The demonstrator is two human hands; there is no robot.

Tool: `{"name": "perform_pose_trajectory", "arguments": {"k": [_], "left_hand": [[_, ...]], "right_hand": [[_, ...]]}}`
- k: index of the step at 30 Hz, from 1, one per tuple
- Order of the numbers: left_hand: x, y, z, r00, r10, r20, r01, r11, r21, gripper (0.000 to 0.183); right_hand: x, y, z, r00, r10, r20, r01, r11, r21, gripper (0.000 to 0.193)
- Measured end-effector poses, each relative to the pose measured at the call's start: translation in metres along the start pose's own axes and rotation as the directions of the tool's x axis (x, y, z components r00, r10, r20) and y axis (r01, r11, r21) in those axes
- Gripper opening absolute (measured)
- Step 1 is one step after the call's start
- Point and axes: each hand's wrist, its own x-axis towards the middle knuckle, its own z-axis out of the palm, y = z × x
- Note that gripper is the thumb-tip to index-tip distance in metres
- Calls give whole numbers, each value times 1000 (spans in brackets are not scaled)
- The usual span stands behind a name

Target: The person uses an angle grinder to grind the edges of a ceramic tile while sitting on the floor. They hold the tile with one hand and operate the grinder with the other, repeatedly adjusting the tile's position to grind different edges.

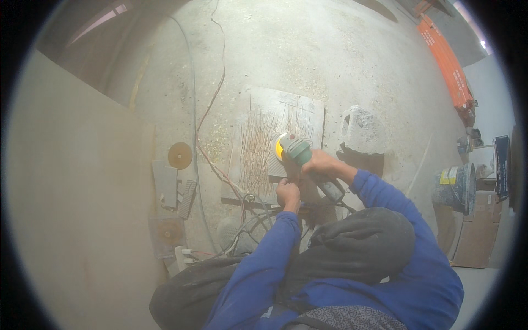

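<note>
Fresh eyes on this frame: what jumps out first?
The green angle grinder with its yellow guard at centre, gripped by the right hand, while the left hand rests on the scored grey slab beneath. Next, the concrete block right of it, the orange disc on the floor at left, and the orange ladder upper right.

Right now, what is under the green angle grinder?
Under the green angle grinder lies a small grey piece on a scored flat board. The left hand presses nearby; the right hand grips the grinder. The contact spot is hidden.
</note>
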Motion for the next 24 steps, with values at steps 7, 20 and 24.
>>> {"name": "perform_pose_trajectory", "arguments": {"k": [7,20,24], "left_hand": [[2,-4,2,999,48,-18,-48,999,0,35],[4,-6,3,1000,23,-19,-24,1000,-5,20],[2,-3,2,1000,12,-11,-12,1000,-3,16]], "right_hand": [[0,-3,-2,999,-41,-17,39,997,-71,41],[-2,-5,-2,999,-39,4,40,996,-82,43],[-2,-5,-2,999,-46,-5,45,994,-100,43]]}}
